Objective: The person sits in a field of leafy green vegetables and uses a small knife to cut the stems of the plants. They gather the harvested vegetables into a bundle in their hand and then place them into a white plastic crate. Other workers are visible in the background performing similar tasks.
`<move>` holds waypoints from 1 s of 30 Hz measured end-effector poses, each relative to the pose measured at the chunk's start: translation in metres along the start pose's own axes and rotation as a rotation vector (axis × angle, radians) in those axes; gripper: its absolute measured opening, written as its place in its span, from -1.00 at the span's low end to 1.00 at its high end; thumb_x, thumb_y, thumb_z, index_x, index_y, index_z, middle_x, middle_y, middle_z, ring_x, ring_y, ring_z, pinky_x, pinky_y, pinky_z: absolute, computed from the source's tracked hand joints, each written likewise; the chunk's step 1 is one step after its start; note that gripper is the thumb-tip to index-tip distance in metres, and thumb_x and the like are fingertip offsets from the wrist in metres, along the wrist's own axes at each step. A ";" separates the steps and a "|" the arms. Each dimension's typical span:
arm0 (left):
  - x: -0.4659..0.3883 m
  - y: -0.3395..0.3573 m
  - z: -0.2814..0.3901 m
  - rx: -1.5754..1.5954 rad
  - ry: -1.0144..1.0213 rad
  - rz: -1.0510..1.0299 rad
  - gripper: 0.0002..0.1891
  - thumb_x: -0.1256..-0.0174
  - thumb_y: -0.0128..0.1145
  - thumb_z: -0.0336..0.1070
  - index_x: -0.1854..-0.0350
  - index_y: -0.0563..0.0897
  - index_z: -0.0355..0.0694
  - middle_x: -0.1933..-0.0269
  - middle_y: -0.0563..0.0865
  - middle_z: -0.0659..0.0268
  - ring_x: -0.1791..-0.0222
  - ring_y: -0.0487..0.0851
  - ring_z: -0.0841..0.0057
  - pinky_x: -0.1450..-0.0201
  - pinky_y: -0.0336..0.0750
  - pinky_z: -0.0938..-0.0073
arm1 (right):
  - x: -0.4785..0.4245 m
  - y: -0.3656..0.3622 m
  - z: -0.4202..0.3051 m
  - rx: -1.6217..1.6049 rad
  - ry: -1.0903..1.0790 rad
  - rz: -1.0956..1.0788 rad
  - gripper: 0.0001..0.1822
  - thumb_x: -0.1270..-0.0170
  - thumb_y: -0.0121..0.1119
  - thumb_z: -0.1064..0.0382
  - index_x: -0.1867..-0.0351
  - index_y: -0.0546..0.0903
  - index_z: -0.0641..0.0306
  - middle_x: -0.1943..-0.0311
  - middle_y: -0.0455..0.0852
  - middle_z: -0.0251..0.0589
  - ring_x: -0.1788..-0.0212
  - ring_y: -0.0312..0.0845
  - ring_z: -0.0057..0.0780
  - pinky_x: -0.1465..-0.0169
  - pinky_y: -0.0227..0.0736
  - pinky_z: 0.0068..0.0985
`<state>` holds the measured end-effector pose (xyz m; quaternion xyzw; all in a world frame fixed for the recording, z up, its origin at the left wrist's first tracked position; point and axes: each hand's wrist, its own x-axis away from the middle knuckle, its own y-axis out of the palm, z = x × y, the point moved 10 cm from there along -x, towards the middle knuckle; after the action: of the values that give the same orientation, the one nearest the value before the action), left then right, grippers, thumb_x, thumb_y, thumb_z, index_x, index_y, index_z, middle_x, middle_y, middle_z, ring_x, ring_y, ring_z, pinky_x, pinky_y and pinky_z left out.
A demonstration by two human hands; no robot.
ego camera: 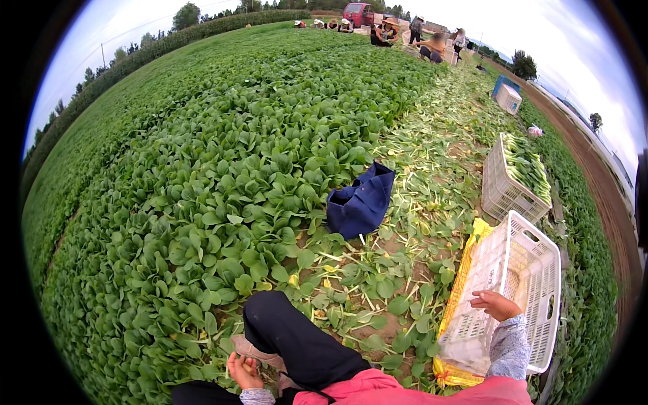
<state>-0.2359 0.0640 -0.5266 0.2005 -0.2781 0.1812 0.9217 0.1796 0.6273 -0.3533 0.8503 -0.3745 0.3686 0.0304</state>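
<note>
My right hand (pixel 496 305) is over a white plastic crate (pixel 478 324), its fingers loosely spread and nothing visible in them. That crate appears empty and rests on a yellow woven sack (pixel 453 298). Low by my shoe (pixel 255 353), my left hand (pixel 244 370) is half curled between my legs; whether it holds anything is unclear. Leafy green plants (pixel 253 202) with rounded leaves grow densely at my left. Cut leaves and pale stalks (pixel 377 283) litter the soil before me. A dark blue cloth bag (pixel 360 202) lies on its edge there.
Beyond the near crate, another crate (pixel 511 190) is packed with cut greens (pixel 526 162). Farther along are a blue crate (pixel 501 83) and a white crate (pixel 508 98). Several people (pixel 387 33) crouch or stand near a red vehicle (pixel 358 15) at the far end.
</note>
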 end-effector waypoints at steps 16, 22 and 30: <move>0.000 -0.002 0.005 -0.010 0.011 0.008 -0.69 -0.25 -0.04 -0.33 -0.05 0.41 -0.04 0.26 0.55 0.36 0.48 0.52 0.62 0.36 0.53 0.55 | -0.002 -0.012 0.004 -0.078 -0.057 -0.050 -0.42 -0.28 0.07 0.00 -0.22 0.37 0.31 -0.02 0.58 -0.12 -0.09 0.47 -0.41 -0.15 0.25 -0.53; 0.001 0.001 0.000 -0.002 -0.010 -0.019 -0.70 -0.25 -0.04 -0.33 -0.05 0.42 -0.05 0.25 0.55 0.36 0.47 0.52 0.61 0.34 0.53 0.55 | -0.021 -0.002 0.012 0.087 0.059 0.009 -0.41 -0.27 0.09 -0.04 -0.21 0.38 0.30 -0.04 0.58 -0.12 -0.12 0.45 -0.38 -0.26 0.11 -0.38; 0.005 0.000 0.008 0.026 0.002 -0.004 -0.70 -0.25 -0.04 -0.32 -0.04 0.42 -0.05 0.18 0.53 0.33 0.46 0.51 0.61 0.32 0.53 0.53 | -0.015 -0.013 0.012 0.118 0.051 0.006 -0.40 -0.26 0.11 0.00 -0.20 0.38 0.37 -0.01 0.58 -0.05 -0.09 0.46 -0.33 -0.22 0.24 -0.42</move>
<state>-0.2355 0.0612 -0.5181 0.2129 -0.2746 0.1829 0.9197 0.1890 0.6421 -0.3692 0.8397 -0.3541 0.4116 -0.0112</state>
